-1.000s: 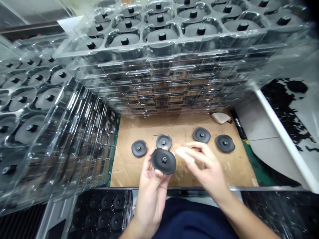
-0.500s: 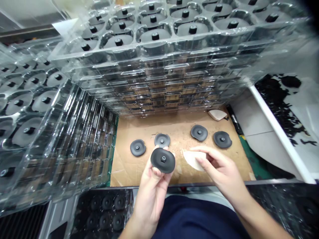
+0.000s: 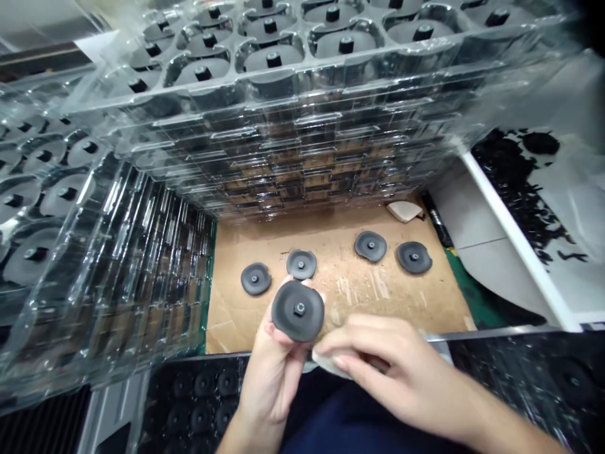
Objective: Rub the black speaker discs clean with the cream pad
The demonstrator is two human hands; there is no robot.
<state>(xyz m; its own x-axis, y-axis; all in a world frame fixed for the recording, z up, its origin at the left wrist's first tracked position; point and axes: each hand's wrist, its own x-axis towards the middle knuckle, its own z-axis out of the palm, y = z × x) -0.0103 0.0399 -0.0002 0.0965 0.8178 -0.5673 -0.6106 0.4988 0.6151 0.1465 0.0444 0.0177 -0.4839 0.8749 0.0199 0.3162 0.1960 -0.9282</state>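
Note:
My left hand [image 3: 274, 372] pinches a round black rubber disc [image 3: 297, 311] with a small hub in its middle, held upright above the near edge of a brown cardboard sheet [image 3: 401, 296]. My right hand [image 3: 382, 369] is closed on a small whitish pad [image 3: 324, 362], pressed close under the disc's lower right edge. Several more black discs lie flat on the cardboard: two at the left [image 3: 256, 278] [image 3: 301, 263] and two at the right [image 3: 370, 245] [image 3: 414, 257].
Tall stacks of clear plastic trays [image 3: 302, 145] loaded with black discs wall in the back and the left [image 3: 85, 265]. Another whitish pad [image 3: 404, 210] and a black marker [image 3: 433, 217] lie at the back right. A white ledge [image 3: 515, 233] runs along the right.
My right hand has carried the whitish pad from above the cardboard toward me and to the left, up against the disc. The left hand and its disc shifted slightly lower left.

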